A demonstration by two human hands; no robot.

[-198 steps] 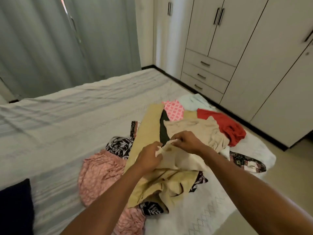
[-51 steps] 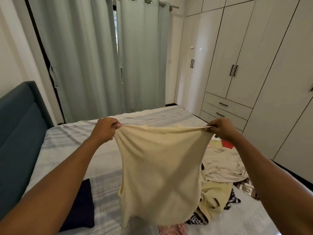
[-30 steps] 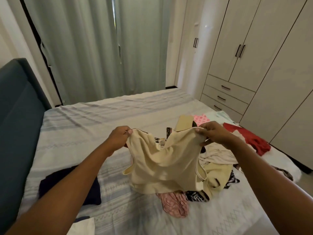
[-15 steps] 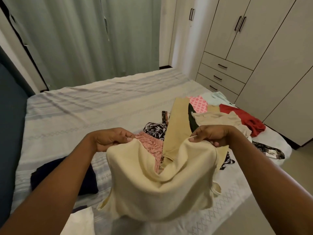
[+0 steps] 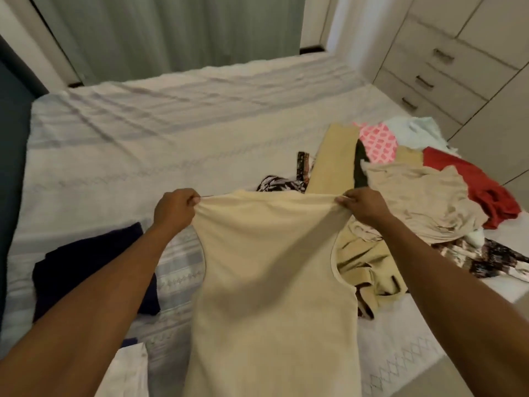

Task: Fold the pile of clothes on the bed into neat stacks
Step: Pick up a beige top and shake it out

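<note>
While the striped bed (image 5: 171, 133) carries the unfolded pile of clothes (image 5: 415, 196) on its right, the cream sleeveless top (image 5: 272, 267), bunched half a second ago, now hangs flat and taut beside that pile, seemingly ready for laying down and folding. The left hand (image 5: 174, 209) and right hand (image 5: 365, 206), well apart, each pinch a corner of its upper edge.

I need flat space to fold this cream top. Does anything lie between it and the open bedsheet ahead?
Nothing visible does. The left hand and right hand pinch the cream top; bare bedsheet lies just beyond. The clothes pile sits right, a navy garment left.
</note>
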